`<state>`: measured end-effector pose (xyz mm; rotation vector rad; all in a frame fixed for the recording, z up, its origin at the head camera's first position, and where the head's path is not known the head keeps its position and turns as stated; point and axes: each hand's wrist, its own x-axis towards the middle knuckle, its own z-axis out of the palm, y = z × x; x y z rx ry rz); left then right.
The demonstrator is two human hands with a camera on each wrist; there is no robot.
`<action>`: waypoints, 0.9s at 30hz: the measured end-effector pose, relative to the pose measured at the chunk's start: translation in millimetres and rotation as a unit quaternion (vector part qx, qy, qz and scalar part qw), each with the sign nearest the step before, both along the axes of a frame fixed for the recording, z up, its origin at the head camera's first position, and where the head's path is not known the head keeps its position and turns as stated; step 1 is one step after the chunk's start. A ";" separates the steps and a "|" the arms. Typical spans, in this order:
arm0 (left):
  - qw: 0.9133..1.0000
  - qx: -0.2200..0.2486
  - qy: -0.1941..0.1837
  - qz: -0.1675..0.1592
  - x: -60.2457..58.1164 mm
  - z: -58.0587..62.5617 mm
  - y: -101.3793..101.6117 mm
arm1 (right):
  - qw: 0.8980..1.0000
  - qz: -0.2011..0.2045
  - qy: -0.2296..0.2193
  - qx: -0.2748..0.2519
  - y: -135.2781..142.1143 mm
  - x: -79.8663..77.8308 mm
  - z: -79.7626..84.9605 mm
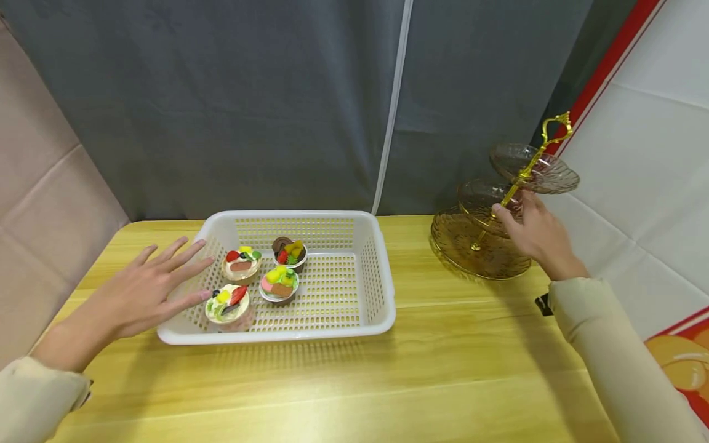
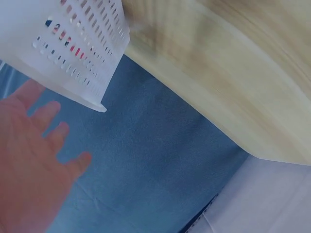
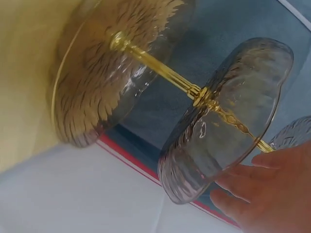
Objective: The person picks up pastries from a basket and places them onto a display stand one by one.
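Three-tiered stand of rippled amber glass (image 1: 477,202) sits near the back-right corner of the wooden desk (image 1: 443,369); our right hand (image 1: 540,237) pinches its gold metal rod (image 1: 509,194), our left hand (image 1: 141,292), fingers apart, hovers near the left rim of a white perforated plastic basket (image 1: 310,335) holding four fruit-topped cupcakes (image 1: 280,281)

Free gap between basket (image 1: 277,336) and stand (image 1: 487,261)

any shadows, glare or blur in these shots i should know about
Head view: the right sleeve casts a soft shadow on the table, which has a pale sheen at bottom centre; right wrist view: bright highlights on the tiered stand's gold pole and glass; left wrist view: the left hand looks soft, and the curtain bluer than in the head view.
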<state>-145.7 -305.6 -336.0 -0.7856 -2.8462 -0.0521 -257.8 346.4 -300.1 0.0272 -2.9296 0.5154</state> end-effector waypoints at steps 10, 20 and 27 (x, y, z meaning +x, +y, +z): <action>1.000 0.010 0.003 -0.024 13.9 -8.1 -0.8 | 0.993 0.009 -0.014 -0.119 -1.3 -14.2 7.7; 0.998 0.005 0.043 -0.052 19.0 -14.1 -6.7 | 0.979 -0.009 -0.064 -0.191 0.8 -22.3 10.3; 0.998 0.009 0.039 -0.042 21.3 -11.3 -6.9 | 0.972 -0.011 -0.063 -0.225 -1.7 -27.7 10.3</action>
